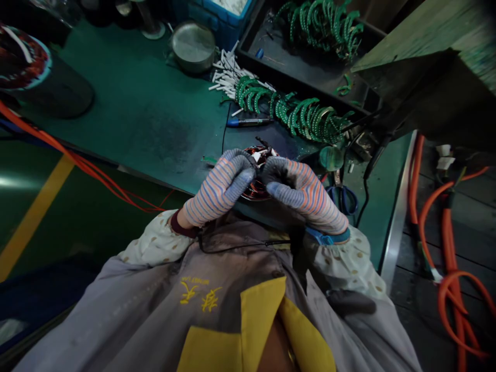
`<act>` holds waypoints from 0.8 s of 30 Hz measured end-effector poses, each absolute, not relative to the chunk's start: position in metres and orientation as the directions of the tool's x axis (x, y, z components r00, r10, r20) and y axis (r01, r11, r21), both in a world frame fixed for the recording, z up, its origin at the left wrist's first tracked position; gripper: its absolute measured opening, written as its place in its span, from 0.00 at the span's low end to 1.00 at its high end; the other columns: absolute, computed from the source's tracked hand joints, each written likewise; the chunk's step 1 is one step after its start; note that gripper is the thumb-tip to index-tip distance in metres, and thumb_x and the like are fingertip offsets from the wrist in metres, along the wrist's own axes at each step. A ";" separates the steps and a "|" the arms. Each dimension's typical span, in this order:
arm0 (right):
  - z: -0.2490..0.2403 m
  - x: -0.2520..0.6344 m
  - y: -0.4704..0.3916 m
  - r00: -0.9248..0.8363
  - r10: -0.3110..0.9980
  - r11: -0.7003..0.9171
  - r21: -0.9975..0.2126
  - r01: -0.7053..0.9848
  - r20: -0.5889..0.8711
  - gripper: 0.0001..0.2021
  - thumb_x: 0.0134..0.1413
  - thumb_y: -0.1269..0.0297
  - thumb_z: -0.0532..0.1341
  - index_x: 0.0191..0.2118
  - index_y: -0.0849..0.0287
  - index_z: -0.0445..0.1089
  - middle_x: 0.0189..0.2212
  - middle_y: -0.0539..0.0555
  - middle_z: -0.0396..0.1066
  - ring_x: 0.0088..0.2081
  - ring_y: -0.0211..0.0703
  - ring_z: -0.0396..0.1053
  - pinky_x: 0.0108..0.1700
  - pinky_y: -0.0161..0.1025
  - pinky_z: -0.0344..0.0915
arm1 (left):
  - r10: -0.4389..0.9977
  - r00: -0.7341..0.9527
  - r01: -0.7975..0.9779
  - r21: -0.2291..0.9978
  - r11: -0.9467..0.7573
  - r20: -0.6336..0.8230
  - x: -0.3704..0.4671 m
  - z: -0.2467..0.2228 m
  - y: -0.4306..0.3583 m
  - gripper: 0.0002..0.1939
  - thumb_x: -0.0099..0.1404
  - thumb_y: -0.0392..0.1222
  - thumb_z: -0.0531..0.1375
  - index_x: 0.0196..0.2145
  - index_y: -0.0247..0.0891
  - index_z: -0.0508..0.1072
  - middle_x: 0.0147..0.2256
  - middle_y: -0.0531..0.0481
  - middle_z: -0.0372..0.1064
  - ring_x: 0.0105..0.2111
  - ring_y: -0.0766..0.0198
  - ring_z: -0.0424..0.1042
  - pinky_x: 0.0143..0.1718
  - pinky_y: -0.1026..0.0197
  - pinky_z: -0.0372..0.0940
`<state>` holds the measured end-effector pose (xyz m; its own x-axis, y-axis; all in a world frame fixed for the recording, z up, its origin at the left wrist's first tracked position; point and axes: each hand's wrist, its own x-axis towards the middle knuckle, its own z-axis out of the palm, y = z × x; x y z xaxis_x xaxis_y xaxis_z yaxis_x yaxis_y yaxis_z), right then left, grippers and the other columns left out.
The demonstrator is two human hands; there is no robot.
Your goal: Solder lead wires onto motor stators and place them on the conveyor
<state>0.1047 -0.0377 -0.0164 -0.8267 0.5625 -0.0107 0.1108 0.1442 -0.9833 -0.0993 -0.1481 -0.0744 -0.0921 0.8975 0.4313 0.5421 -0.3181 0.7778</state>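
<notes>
A round copper-wire winding (256, 194), perhaps of a motor stator, sits at the near edge of the green workbench, mostly covered by my hands. My left hand (226, 182), in a striped knit glove, is closed at its left side with thumb and fingers pinched together. At the right side my right hand (304, 190), in a matching glove with darkened fingertips, is closed too. Small white pieces (260, 154) show between the two hands at the top of the winding. What exactly the fingertips grip is hidden.
Beyond lie a blue marker (249, 122), green curved strips (306, 116), white tubes (228, 72) and a round metal tin (192, 45). Blue-handled scissors (342, 199) are right of my right hand. A black tray (267, 39) stands behind; another wound cylinder (58, 85) stands left.
</notes>
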 end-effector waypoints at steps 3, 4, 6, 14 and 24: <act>-0.018 0.103 -0.041 -0.803 0.596 0.190 -0.971 0.147 -0.005 0.17 0.68 0.46 0.74 0.37 0.52 0.73 0.32 0.47 0.70 0.36 0.43 0.64 0.40 0.42 0.65 | 0.899 -0.095 0.506 0.799 -0.326 0.427 -0.099 -0.074 -0.147 0.21 0.94 0.59 0.53 0.47 0.44 0.75 0.48 0.42 0.81 0.54 0.50 0.81 0.67 0.42 0.78; -0.019 0.101 -0.043 -0.794 0.608 0.211 -0.965 0.156 0.004 0.17 0.68 0.47 0.74 0.39 0.52 0.74 0.32 0.47 0.72 0.36 0.44 0.65 0.41 0.42 0.66 | 0.897 -0.092 0.500 0.799 -0.334 0.432 -0.099 -0.074 -0.147 0.21 0.94 0.59 0.54 0.47 0.44 0.75 0.48 0.43 0.80 0.53 0.50 0.81 0.66 0.43 0.78; -0.022 0.095 -0.047 -0.777 0.628 0.256 -0.953 0.161 0.038 0.15 0.68 0.47 0.73 0.41 0.52 0.75 0.34 0.48 0.75 0.37 0.45 0.68 0.42 0.43 0.68 | 0.886 -0.092 0.512 0.784 -0.350 0.455 -0.100 -0.074 -0.146 0.21 0.94 0.59 0.54 0.47 0.44 0.74 0.47 0.44 0.79 0.52 0.51 0.81 0.64 0.45 0.78; -0.023 0.098 -0.051 -0.755 0.656 0.205 -0.962 0.178 0.000 0.14 0.66 0.50 0.71 0.35 0.51 0.70 0.29 0.46 0.67 0.34 0.43 0.61 0.39 0.43 0.62 | 0.851 -0.088 0.517 0.753 -0.406 0.519 -0.094 -0.071 -0.146 0.17 0.94 0.55 0.55 0.47 0.45 0.72 0.47 0.47 0.78 0.50 0.54 0.79 0.59 0.49 0.77; -0.023 0.114 -0.050 -0.761 0.644 0.271 -0.952 0.140 0.072 0.15 0.67 0.51 0.71 0.34 0.51 0.69 0.29 0.46 0.68 0.33 0.42 0.61 0.39 0.42 0.66 | 0.886 -0.113 0.392 0.840 -0.376 0.450 -0.094 -0.073 -0.149 0.19 0.93 0.58 0.57 0.45 0.45 0.75 0.49 0.43 0.81 0.53 0.51 0.81 0.63 0.44 0.78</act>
